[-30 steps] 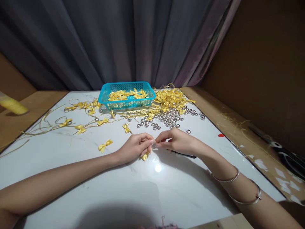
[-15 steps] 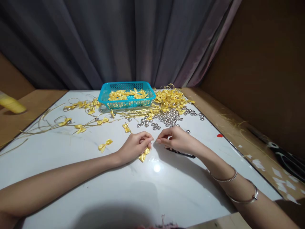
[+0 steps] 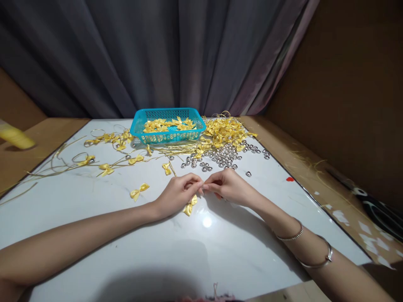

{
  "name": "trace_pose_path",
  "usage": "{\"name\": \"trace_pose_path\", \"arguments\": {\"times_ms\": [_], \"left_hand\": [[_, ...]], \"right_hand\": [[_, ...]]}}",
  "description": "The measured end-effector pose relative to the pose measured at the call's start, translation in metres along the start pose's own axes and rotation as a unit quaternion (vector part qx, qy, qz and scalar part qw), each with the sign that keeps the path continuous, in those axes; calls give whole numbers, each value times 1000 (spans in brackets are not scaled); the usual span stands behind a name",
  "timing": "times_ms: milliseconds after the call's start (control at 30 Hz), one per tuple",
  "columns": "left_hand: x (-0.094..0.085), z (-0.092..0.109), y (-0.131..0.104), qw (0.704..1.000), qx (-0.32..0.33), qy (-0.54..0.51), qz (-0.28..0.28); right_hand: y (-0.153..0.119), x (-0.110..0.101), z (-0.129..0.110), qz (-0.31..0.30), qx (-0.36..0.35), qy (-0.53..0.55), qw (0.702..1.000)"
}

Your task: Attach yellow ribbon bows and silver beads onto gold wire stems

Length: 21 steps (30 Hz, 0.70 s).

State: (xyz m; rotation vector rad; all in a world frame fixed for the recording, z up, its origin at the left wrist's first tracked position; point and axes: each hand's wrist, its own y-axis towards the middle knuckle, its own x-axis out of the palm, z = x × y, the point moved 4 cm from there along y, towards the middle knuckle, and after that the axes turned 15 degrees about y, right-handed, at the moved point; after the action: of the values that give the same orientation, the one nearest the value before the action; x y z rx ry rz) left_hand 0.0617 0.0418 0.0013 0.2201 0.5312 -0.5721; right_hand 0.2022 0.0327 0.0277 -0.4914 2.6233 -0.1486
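Note:
My left hand rests low over the white tabletop, its fingers closed in a pinch. A yellow satin bow sticks out under those fingers, and its upper part is hidden. A stiff gold cord runs toward the back of this hand. My right hand has thumb and forefinger pinched together, their tips meeting the left fingertips. Whatever lies between the right fingertips is too small to make out. Left of my hands lie a loose yellow bow and another bow.
Behind my hands is a scatter of silver beads. A turquoise basket of yellow bows stands at the back, beside a heap of corded bows. Bows on gold cords spread leftward. Scissors lie at the right edge.
My right hand has moved left and slightly down until its fingertips meet the left ones. A slim dark tool seen under the right hand before is now hidden. My left hand has barely moved.

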Motion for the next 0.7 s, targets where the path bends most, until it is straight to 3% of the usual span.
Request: {"name": "trace_pose_path", "arguments": {"times_ms": [200,433,600,700], "left_hand": [[-2,1,-1,996,21,86,32],[1,-3,3,1000,-7,-27,-9],[2,-5,3,997,-4,-71,-41],[2,-6,4,996,-8,-73,-47]], "right_hand": [[-1,2,-3,19,-47,-35,998],[-2,-6,-3,12,-8,-50,999],[-2,-6,1,-54,-3,6,999],[-2,-3,0,-59,-16,4,998]]}}
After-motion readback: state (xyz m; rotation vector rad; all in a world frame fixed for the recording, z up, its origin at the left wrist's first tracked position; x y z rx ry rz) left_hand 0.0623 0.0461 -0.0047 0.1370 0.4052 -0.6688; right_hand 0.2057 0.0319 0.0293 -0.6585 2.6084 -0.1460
